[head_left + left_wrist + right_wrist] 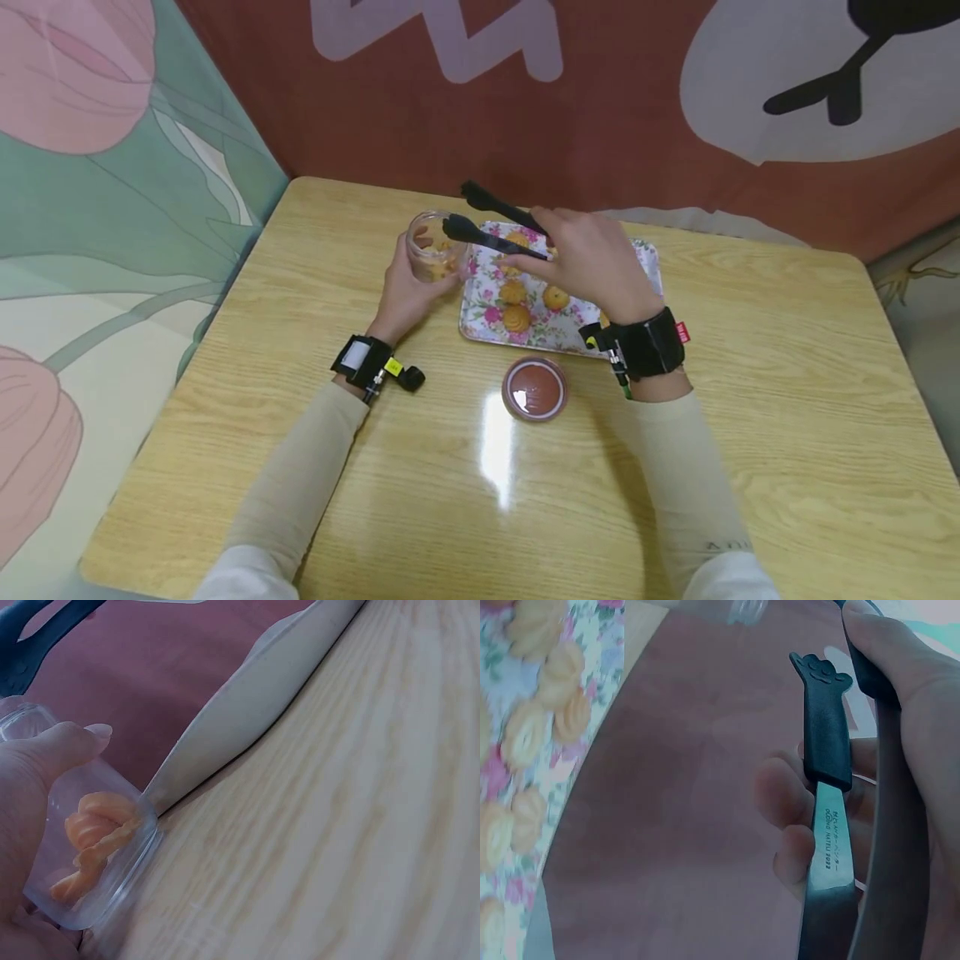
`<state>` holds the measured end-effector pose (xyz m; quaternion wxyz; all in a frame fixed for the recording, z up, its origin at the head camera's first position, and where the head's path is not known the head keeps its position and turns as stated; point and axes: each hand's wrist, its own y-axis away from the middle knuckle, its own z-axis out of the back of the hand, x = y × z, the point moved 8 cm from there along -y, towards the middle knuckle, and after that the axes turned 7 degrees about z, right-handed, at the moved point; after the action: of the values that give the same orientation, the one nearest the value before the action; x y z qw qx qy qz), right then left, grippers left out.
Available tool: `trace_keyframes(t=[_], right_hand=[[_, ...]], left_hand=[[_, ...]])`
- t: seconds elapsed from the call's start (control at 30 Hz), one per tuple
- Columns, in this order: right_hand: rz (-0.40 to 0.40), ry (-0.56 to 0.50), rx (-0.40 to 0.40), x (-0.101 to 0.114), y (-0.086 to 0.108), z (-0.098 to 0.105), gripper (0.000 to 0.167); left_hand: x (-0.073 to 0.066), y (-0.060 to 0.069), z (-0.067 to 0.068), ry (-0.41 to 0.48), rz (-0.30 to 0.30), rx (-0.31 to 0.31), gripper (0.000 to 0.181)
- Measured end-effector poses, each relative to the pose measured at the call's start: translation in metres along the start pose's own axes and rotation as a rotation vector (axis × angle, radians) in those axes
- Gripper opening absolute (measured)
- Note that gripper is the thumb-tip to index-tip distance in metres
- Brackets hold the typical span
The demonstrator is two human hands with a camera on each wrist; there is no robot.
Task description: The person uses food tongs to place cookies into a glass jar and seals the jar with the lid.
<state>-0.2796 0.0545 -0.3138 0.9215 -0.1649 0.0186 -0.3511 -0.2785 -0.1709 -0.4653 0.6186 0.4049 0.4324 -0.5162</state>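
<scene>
My left hand (408,296) grips a clear jar (432,268) at the left end of the flowered tray (555,333). Several golden cookies (97,821) lie inside the jar, as the left wrist view shows. Black tongs (495,241) are held in my right hand (596,258) above the tray. Their two arms stand apart, nothing shows between the tips, and the lower tip is over the jar's mouth. The right wrist view shows fingers curled round the tongs, with a printed metal strip (831,832) on one arm. More cookies (513,292) sit on the tray, partly hidden by the right hand.
A round reddish-brown lid (536,389) with a pale ring lies on the wooden table (420,500) in front of the tray. A red-brown wall covering (615,125) rises behind the table's far edge, and a painted wall (187,208) stands at the left.
</scene>
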Motion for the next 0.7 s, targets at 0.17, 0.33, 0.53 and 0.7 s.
trace_keyframes(t=[0.17, 0.33, 0.53, 0.7], right_hand=[[-0.021, 0.021, -0.011, -0.012, 0.015, 0.009, 0.064], [-0.071, 0.047, 0.028, -0.027, 0.039, 0.011, 0.062], [-0.123, 0.076, 0.105, -0.041, 0.076, 0.005, 0.069], [-0.144, 0.105, 0.141, -0.057, 0.096, 0.004, 0.071]], left_hand=[[-0.003, 0.0, 0.003, 0.002, -0.019, -0.01, 0.101], [0.0, 0.002, 0.004, 0.002, -0.01, -0.011, 0.103], [0.004, 0.006, 0.004, 0.001, -0.016, -0.003, 0.103], [0.0, 0.001, 0.005, 0.009, -0.035, -0.007, 0.101]])
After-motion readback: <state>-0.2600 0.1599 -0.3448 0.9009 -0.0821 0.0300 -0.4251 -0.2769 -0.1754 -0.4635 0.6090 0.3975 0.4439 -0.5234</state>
